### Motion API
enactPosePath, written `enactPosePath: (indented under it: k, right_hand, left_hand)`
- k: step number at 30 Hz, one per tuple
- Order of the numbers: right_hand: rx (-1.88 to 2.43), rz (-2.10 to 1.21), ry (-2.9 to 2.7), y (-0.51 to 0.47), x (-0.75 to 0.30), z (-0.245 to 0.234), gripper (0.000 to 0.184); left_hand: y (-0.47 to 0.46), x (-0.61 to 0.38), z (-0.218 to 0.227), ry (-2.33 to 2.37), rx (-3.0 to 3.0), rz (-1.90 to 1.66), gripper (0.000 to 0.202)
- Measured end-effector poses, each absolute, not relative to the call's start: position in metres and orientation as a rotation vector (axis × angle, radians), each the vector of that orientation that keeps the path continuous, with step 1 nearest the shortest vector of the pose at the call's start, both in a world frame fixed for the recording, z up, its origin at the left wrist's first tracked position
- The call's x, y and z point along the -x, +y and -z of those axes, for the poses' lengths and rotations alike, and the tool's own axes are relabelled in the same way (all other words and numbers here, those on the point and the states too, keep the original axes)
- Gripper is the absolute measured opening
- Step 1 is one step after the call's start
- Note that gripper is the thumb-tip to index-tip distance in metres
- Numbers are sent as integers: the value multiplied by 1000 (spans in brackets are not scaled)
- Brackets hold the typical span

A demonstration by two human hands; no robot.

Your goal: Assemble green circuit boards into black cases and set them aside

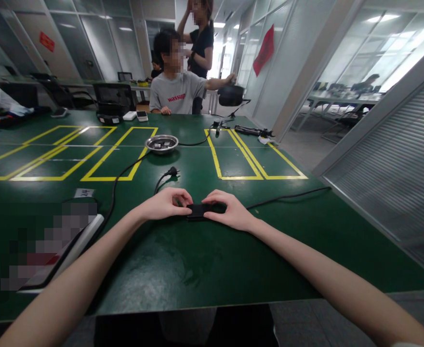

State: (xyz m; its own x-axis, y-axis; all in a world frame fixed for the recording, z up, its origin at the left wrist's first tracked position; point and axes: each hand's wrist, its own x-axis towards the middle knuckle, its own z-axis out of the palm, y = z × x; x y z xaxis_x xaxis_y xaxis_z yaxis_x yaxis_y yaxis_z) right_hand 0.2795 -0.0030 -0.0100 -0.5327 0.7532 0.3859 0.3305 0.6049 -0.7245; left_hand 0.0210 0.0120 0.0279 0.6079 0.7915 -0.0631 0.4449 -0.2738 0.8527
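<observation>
Low over the green table (161, 284), a black power adapter (196, 212) is gripped at both ends. My left hand (168, 202) closes thumb and fingers on its left end. On the right end, my right hand (230, 209) pinches it in the same way. A black cord (287, 196) runs from beside my right hand to the table's right edge. Just beyond my left hand lies a black plug (172, 172) with its pins pointing right, its cord passing behind that hand. The fingers hide both ends of the adapter.
A metal bowl (161, 144) with small metal parts stands ahead, cables beside it. At left lies a partly blurred device (67, 255) with a white edge. Yellow tape (239, 178) marks rectangles on the table. Across it, a seated person (178, 91) holds a black object (231, 95).
</observation>
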Motion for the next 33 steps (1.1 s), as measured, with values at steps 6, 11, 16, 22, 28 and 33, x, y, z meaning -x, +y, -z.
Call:
enactPosePath:
  k: [6, 11, 16, 22, 28, 33]
  right_hand:
    - [915, -659, -2284, -4, -282, 7, 22]
    - [848, -670, -2275, -9, -281, 4, 28]
    - [946, -746, -2303, -11, -281, 0, 24]
    - [964, -686, -2292, -12, -283, -3, 16]
    - [941, -669, -2273, -14, -278, -1, 21]
    - [961, -800, -2178, -18, -272, -3, 19]
  left_hand:
    - [3, -32, -28, 1121, -2340, -336, 41]
    - [-6, -41, -29, 1308, -2589, -59, 49]
    - [-8, -42, -29, 1203, -2731, -78, 48]
    - [-8, -41, -23, 1112, -2804, -234, 44]
    - [-9, -41, -21, 1107, -2728, -323, 37]
    - [-13, -44, -23, 1054, -2668, -337, 30]
